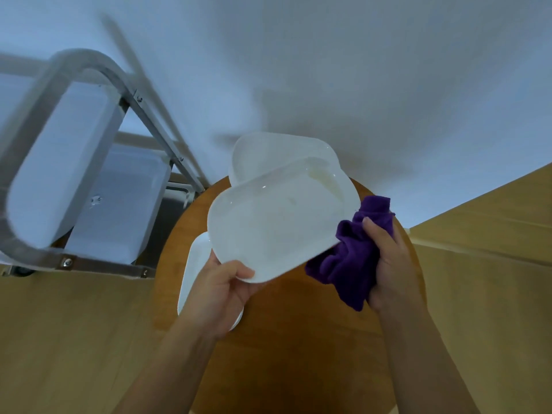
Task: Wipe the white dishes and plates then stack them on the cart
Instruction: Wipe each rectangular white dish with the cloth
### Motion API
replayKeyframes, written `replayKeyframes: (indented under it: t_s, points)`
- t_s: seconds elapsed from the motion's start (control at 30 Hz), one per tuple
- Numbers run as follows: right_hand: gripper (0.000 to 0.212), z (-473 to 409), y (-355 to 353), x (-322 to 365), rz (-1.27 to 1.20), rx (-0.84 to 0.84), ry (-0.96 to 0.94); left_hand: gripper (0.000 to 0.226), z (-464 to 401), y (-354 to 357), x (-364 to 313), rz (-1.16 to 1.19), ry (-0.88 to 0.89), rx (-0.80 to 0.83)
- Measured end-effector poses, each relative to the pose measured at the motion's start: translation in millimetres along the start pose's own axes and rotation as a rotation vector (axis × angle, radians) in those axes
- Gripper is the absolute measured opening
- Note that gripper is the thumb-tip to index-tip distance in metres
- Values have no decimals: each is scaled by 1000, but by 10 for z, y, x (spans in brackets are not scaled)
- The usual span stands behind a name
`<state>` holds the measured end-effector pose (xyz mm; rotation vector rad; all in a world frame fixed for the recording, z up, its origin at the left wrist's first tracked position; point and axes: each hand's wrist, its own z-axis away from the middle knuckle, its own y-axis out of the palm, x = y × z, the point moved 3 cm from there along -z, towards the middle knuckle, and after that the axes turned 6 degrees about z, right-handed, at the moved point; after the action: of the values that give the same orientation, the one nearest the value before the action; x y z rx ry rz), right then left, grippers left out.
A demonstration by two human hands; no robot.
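Fingers of the left hand [221, 289] pinch the near rim of a glossy white rounded-square plate [277, 225], tilted above a round wooden table [298, 324]; the right hand [388, 264] grips a crumpled purple cloth [352, 258] touching its edge. More white dishes [268, 150] lie beneath, a metal cart [74, 162] stands left, by a pale wall [358, 70].

The left hand [222, 289] sits low in the middle, fingers curled, thumb on top, pinching. The right hand [388, 264], at the right, squeezes tight.
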<state>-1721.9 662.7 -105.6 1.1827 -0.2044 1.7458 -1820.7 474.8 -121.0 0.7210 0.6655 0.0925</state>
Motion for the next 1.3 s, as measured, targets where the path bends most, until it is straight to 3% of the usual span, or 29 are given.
replayKeyframes:
  t_s: [0.17,0.27,0.3,0.4,0.53,0.6,0.67,0.73,0.8,0.9,1.07,1.23,1.3]
  points:
    - [33,160,-202,-68,184,-6,37,65,342,-214,149,-171,-79,19]
    - [32,234,-329,-71,394,-54,42,84,402,-320,171,-111,-148,-19]
    - [31,255,-361,-85,442,-71,47,80,409,-336,190,-103,-157,-37]
    - [27,304,-435,-139,548,-120,61,38,417,-305,281,-61,-164,-74]
    - [28,340,-520,-165,716,-277,-32,29,408,-219,485,-31,-156,-127]
    - [51,413,-469,-131,890,-428,-203,30,420,-169,582,-36,-146,-129]
    - [80,454,-358,-135,1062,-458,-411,34,439,-114,656,-88,-154,-117]
    - [88,408,-234,-222,1237,-390,-467,32,457,-62,719,-153,-173,-72]
    - [85,329,-160,-349,1359,-316,-369,30,462,-36,754,-202,-182,-61]
    - [75,288,-41,-531,1413,-166,-270,30,454,-77,746,-200,-155,-67]
    - [63,498,229,-748,1408,170,-343,30,282,-122,744,-293,-188,-188]
    - [58,891,381,-912,1356,501,-397,36,346,-199,681,-23,-87,-159]
    - [53,985,351,-956,1323,539,-410,42,347,-220,709,7,-99,-201]
